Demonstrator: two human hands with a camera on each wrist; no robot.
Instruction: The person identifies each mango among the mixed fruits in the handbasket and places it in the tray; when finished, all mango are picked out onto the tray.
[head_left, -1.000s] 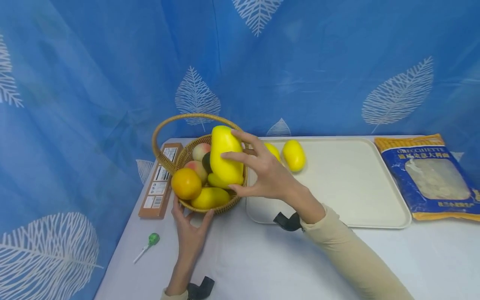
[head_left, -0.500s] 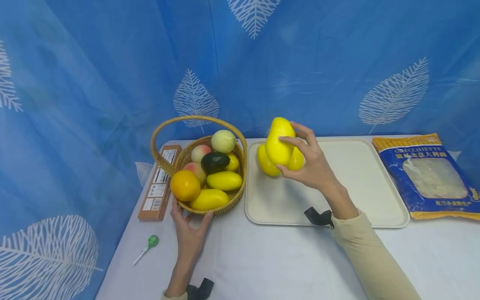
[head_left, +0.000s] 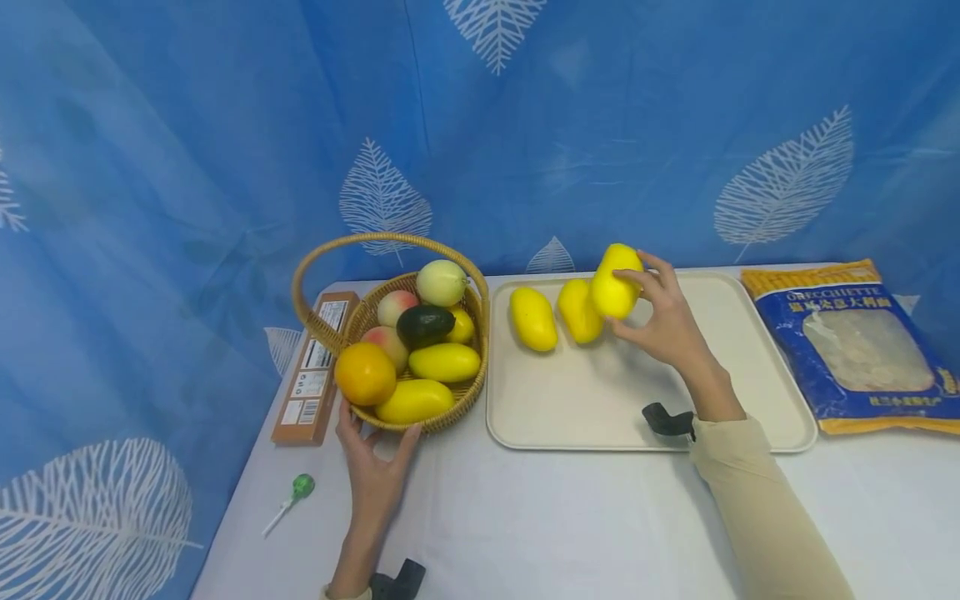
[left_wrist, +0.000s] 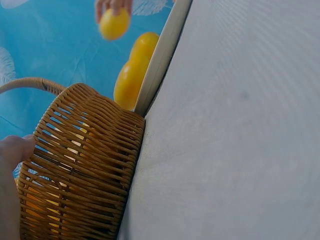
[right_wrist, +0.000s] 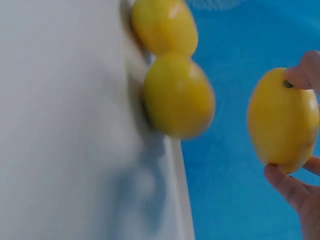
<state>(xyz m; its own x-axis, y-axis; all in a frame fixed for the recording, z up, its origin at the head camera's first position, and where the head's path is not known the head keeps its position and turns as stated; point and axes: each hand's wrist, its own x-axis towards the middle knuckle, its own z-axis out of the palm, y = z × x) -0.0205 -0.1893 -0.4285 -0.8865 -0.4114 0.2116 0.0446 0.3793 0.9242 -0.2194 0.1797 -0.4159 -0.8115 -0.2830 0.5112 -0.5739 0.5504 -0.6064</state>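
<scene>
Left of the left grip (head_left: 377, 481), a green lollipop on a white stick (head_left: 302, 487) lies on the white-clothed table (head_left: 525, 517); beyond it stretches a narrow brown cardboard box (head_left: 309, 383), partly covered by the basket. This grip is spread wide, thumb and fingers touching the near side of the round brown wicker basket (head_left: 461, 412) just ahead of it. Some fingertips are hidden there, and the left wrist view cuts the grip off at its edge.

In the basket, nearest that grip, sit a round orange fruit (head_left: 365, 373) and long yellow fruits (head_left: 415, 402); farther away are two pink-and-cream peaches (head_left: 397, 308), a dark green oval fruit (head_left: 425, 325) and a pale green round fruit (head_left: 441, 283).

To the left of the right grip (head_left: 666, 321), two yellow mangoes (head_left: 533, 319) rest on the cream rectangular tray (head_left: 637, 417). The right grip is narrowed round a third, smooth yellow mango (head_left: 617, 283), pinched between thumb and fingertips above the tray; it overlaps one resting mango in the head view.

Right of that grip lies a blue-and-yellow plastic pasta bag (head_left: 870, 350), cut off at the edge.
</scene>
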